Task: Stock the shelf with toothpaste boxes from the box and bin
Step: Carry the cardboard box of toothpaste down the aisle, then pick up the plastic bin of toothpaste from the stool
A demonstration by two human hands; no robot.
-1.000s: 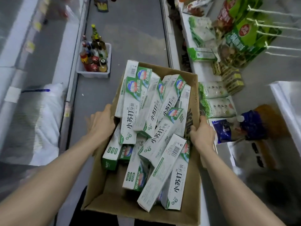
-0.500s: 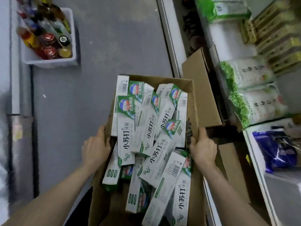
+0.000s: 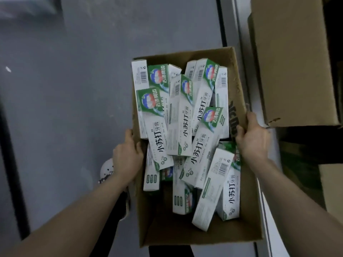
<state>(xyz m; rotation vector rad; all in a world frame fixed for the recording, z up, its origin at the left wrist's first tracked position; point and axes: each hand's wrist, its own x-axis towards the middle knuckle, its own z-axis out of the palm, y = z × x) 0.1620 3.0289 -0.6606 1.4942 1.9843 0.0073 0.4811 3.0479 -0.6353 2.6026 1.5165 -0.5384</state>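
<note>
Toothpaste boxes [image 3: 180,123] jumbled mostly lengthwise in cardboard box [image 3: 185,232], left hand [image 3: 128,154], right hand [image 3: 254,140] gripping its side walls

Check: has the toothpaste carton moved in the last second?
Yes, likely downward. The toothpaste carton hid the brown shelf carton earlier; now that one shows beside its right wall.
</note>
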